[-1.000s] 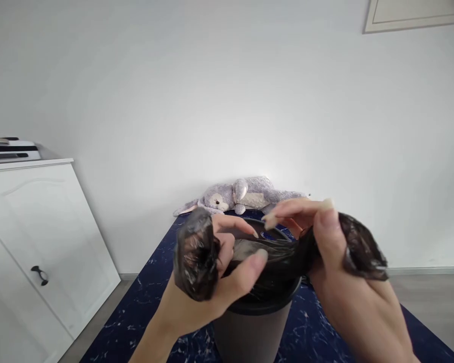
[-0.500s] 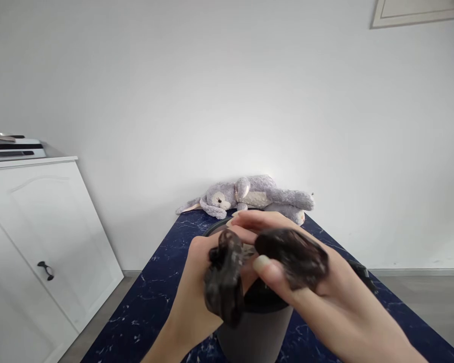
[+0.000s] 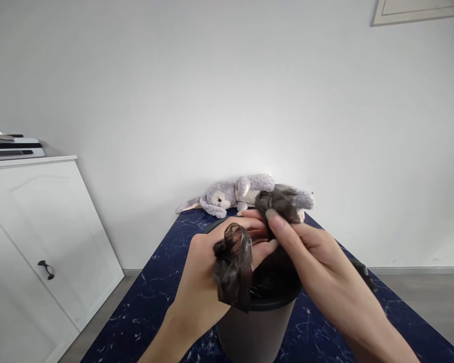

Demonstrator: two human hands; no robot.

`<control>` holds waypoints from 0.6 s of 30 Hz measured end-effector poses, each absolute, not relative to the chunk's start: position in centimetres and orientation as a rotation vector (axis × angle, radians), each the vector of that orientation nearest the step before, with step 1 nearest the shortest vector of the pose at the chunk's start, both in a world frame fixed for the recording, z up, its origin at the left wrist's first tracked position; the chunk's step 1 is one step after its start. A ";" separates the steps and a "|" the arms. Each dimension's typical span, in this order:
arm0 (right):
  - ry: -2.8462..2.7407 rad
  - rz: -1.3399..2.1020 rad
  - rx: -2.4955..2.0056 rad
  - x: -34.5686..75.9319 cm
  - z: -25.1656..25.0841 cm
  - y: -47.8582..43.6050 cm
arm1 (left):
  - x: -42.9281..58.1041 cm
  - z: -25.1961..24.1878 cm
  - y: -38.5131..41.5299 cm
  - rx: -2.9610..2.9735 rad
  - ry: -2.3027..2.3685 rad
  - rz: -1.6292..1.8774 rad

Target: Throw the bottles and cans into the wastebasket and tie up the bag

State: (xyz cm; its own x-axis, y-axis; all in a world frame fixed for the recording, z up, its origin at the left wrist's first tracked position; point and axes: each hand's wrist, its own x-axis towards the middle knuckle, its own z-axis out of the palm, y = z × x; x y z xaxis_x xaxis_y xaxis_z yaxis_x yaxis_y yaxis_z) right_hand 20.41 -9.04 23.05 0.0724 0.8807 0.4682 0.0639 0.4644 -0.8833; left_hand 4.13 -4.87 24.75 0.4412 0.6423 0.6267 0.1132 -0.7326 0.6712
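Person's left hand [image 3: 206, 272] curls around a bunched end of a thin black plastic bag [image 3: 234, 269]; tail hangs out past the thumb. Right hand [image 3: 310, 247] pinches another bunch, thumb on top, fingertips near the left's. Bag sits above the open mouth of the grey trash bin [image 3: 255, 333] on the blue marbled tabletop [image 3: 151, 290]. Film looks light, limp, slippery, probably easy to tear; hold by gathered folds, not a single layer.

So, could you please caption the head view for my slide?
Left hand and right hand hold dark plastic above a grey bin.
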 end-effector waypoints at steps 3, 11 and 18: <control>-1.127 0.863 -0.759 20.4 22.6 -8.3 | 3.7 24.7 -4.9 2.067 0.710 1.252; -0.951 1.110 -0.520 20.1 23.3 -8.0 | 3.1 24.5 -3.8 1.705 0.531 1.150; -1.356 0.615 -0.978 18.8 22.7 -9.1 | 3.1 24.9 -4.9 1.850 0.550 1.113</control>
